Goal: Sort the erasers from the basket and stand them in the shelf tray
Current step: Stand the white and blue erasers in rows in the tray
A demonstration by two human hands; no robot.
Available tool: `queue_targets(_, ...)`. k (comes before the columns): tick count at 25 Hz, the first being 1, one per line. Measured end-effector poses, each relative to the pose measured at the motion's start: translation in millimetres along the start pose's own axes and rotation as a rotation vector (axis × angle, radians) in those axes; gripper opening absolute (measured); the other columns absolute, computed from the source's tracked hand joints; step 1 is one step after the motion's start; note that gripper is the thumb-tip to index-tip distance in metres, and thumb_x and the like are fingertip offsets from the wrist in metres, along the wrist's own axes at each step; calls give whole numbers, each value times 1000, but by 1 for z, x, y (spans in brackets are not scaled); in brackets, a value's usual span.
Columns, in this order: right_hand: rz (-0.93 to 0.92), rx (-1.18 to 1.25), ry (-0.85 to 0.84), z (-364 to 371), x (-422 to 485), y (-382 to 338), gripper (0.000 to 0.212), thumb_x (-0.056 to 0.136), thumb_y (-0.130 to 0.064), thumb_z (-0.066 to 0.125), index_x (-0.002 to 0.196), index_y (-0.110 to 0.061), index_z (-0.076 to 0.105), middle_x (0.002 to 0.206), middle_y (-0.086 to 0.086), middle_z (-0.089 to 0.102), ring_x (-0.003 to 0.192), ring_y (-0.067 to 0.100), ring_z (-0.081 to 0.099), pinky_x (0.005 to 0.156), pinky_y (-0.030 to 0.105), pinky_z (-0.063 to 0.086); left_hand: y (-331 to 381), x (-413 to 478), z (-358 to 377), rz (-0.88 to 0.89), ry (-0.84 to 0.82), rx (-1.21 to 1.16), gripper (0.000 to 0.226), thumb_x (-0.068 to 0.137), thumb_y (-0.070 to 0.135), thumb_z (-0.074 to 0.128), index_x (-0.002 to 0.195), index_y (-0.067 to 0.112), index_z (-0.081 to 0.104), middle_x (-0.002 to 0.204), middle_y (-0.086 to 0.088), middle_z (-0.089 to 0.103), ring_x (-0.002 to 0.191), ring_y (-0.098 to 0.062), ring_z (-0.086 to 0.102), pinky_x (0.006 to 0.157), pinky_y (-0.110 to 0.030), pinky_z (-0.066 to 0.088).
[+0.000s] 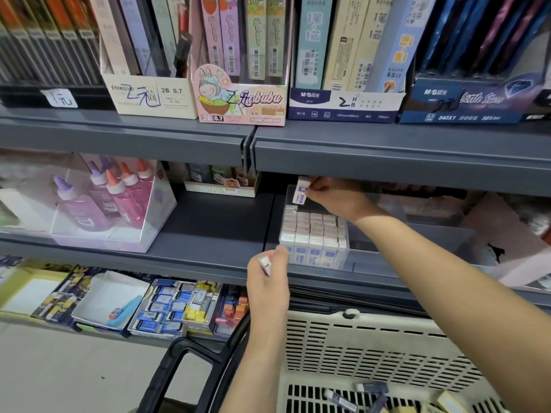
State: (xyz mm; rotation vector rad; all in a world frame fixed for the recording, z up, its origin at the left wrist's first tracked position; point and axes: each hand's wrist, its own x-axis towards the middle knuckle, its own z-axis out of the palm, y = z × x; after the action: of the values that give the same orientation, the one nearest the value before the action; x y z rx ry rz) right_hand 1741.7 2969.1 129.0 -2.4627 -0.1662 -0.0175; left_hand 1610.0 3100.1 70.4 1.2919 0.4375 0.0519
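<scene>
A clear shelf tray [347,242] on the middle shelf holds several white erasers [313,231] standing in rows. My right hand [337,196] pinches a white and blue eraser [301,190] above the back left corner of the tray, just under the upper shelf edge. My left hand [268,281] is in front of the shelf lip, left of the tray, and grips another eraser [264,265] whose end shows between the fingers. The beige basket [372,353] sits below with a few loose erasers [369,394] on its bottom.
Glue bottles in a clear box [104,204] stand at the left of the middle shelf. Pencil-lead display boxes [241,93] fill the upper shelf. The lower shelf holds eraser boxes [167,311]. The black basket handle [179,371] hangs over the floor.
</scene>
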Motion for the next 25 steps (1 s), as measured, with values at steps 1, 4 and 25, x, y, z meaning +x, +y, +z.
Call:
queue_targets(1,-25,-33,-10,6,5,1,18,89,-25,57,91,-9,64,96,5,66,93,21,60,82,26,40,1,0,1,-39,15,-40,17,86,34,50,80,18,54,65,5,46,54,-8,37,51,-24,28)
queue_targets(4,-63,-74,-67,22,14,5,16,88,-13,53,99,-11,63,100,6,66,89,16,57,72,18,36,3,-2,1,-71,19,-102,19,88,22,41,76,19,55,69,1,48,59,-11,38,56,-26,28)
queue_targets(25,-125,148,-244,1,-75,-27,8,88,-21,60,89,-21,68,83,-7,69,73,6,64,75,27,53,-7,-3,-2,258,-84,143,34,88,4,55,99,36,63,95,15,70,88,7,63,74,-11,50)
